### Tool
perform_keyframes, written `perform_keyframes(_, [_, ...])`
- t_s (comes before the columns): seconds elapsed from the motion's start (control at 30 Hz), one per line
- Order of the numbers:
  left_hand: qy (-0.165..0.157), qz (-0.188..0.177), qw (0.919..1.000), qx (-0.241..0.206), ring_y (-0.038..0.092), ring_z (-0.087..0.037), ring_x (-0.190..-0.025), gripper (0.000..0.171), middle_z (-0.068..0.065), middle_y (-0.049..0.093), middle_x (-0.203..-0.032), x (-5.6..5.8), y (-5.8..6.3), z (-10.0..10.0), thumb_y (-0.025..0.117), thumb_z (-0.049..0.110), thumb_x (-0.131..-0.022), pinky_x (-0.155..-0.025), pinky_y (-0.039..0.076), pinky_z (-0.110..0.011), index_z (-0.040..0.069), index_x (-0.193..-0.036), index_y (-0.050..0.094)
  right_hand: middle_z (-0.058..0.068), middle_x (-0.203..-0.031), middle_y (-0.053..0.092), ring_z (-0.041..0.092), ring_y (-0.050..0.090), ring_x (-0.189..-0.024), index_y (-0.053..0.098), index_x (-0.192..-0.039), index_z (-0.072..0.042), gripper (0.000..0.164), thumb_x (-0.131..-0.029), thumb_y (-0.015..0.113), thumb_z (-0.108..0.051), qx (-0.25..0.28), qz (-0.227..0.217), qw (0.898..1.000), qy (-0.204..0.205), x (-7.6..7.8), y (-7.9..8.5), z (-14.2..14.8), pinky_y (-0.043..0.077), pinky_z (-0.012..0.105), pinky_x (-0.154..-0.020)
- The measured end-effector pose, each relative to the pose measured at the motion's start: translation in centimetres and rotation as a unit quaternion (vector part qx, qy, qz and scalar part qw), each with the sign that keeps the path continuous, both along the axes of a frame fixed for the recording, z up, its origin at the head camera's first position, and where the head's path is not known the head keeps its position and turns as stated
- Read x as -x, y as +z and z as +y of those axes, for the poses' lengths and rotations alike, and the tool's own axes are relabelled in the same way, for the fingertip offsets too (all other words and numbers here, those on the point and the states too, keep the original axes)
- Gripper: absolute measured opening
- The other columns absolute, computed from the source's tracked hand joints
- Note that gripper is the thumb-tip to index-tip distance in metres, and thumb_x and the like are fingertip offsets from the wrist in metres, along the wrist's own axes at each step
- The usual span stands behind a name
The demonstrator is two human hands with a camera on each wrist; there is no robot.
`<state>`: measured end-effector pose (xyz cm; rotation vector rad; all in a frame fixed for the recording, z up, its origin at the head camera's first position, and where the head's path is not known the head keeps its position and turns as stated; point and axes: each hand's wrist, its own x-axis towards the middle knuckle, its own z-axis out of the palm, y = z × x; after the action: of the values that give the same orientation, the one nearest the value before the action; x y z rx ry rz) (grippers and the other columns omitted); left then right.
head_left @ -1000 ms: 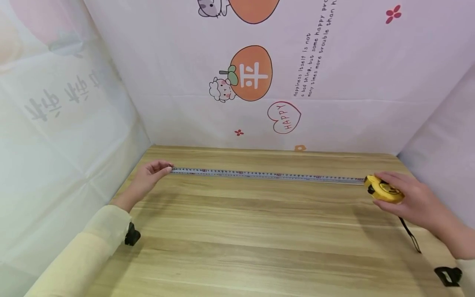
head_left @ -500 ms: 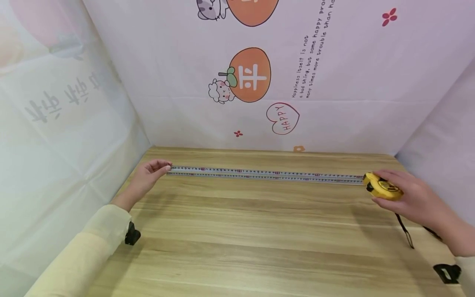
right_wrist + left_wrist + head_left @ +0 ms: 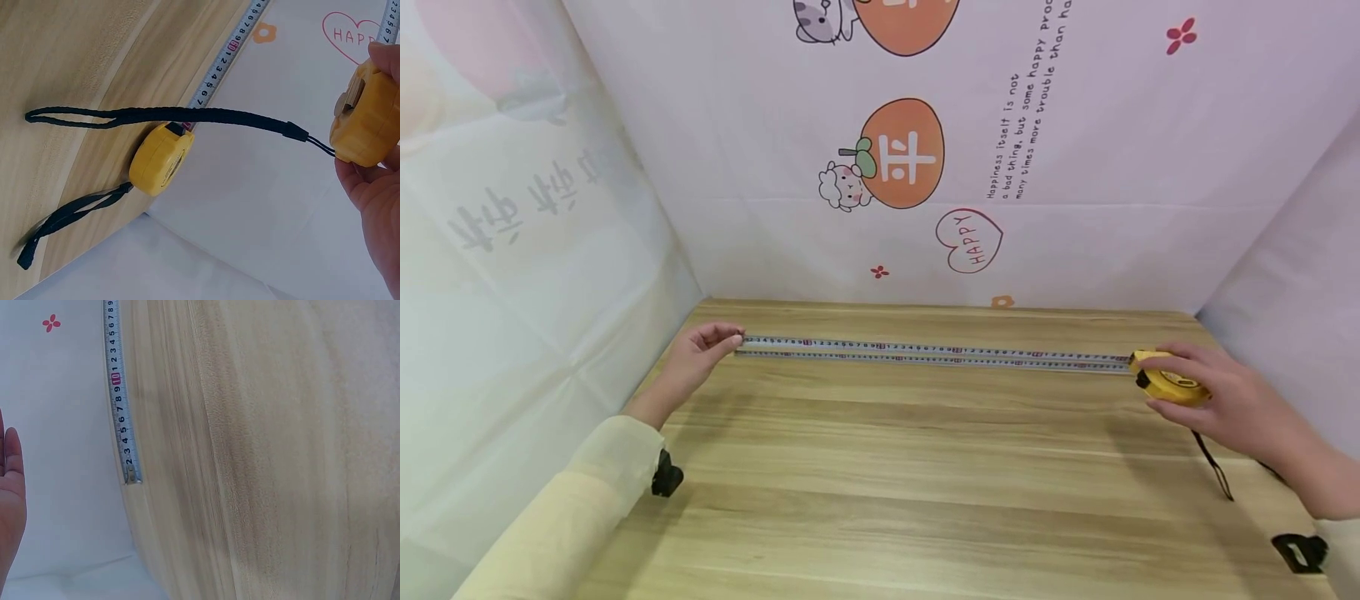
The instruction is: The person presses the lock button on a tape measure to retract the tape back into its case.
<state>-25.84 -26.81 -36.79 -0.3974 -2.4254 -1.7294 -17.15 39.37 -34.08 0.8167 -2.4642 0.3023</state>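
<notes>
Two yellow tape measures have their blades drawn out across the wooden table. My right hand (image 3: 1232,400) grips one tape measure (image 3: 365,119), its black strap (image 3: 206,115) dangling. At the left, my left hand (image 3: 696,358) pinches the end of this tape's blade (image 3: 917,348) between thumb and fingers. Close alongside runs the second blade (image 3: 865,360), lying on the table; its metal end hook (image 3: 132,479) shows in the left wrist view. The second tape measure (image 3: 161,156) rests on the table, mostly hidden behind my right hand in the head view.
Printed white cloth (image 3: 760,150) stands behind the table (image 3: 880,492), with more cloth along both sides. The lying tape measure has its own black strap (image 3: 69,219) near the table's side edge. Black wrist mounts (image 3: 666,475) sit at both sleeves.
The held blade has separated from the lying one in the head view, so both scales now show. My right hand has shifted slightly left, its index finger now over the case's front. My left hand keeps its pinch.
</notes>
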Motion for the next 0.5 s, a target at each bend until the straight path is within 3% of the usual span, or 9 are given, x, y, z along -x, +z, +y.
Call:
perform_keyframes(0.1, [0.0, 0.004, 1.0, 0.003, 0.061, -0.003, -0.09, 0.036, 0.014, 0.067, -0.096, 0.0, -0.04, -0.01, 0.064, 0.019, -0.097, -0.079, 0.049, -0.016, -0.011, -0.114, 0.06, 0.012, -0.114, 0.059, 0.024, 0.05, -0.092, 0.071, -0.11, -0.015, 0.06, -0.054, 0.09, 0.0, -0.001, -0.007, 1.0, -0.006, -0.05, -0.06, -0.05, 0.041, 0.01, -0.058])
perform_keyframes(0.23, [-0.002, 0.007, 1.0, 0.004, 0.061, -0.004, -0.089, 0.035, 0.014, 0.067, -0.095, 0.05, -0.1, 0.01, 0.063, 0.019, -0.097, -0.078, 0.049, -0.016, -0.012, -0.114, 0.06, 0.012, -0.113, 0.058, 0.023, 0.05, -0.09, 0.071, -0.11, -0.016, 0.058, -0.057, 0.09, -0.003, -0.01, -0.008, 1.0, -0.002, 0.02, -0.18, -0.01, 0.046, 0.02, -0.057])
perform_keyframes(0.33, [-0.003, 0.009, 0.9999, 0.005, 0.061, -0.004, -0.089, 0.035, 0.013, 0.068, -0.095, 0.1, -0.09, 0.03, 0.063, 0.018, -0.097, -0.078, 0.049, -0.016, -0.012, -0.114, 0.06, 0.013, -0.11, 0.058, 0.024, 0.051, -0.087, 0.07, -0.108, -0.017, 0.055, -0.058, 0.09, -0.007, -0.016, 0.0, 1.0, 0.013, 0.17, -0.31, 0.09, 0.046, 0.026, -0.056])
perform_keyframes(0.5, [-0.002, 0.009, 0.9999, 0.009, 0.062, -0.003, -0.089, 0.034, 0.013, 0.068, -0.095, 0.11, 0.0, 0.12, 0.063, 0.017, -0.097, -0.077, 0.049, -0.016, -0.012, -0.114, 0.061, 0.011, -0.107, 0.06, 0.022, 0.051, -0.085, 0.071, -0.104, -0.019, 0.047, -0.061, 0.091, -0.02, -0.015, 0.023, 0.999, 0.044, 0.62, -0.44, 0.23, 0.039, 0.025, -0.066])
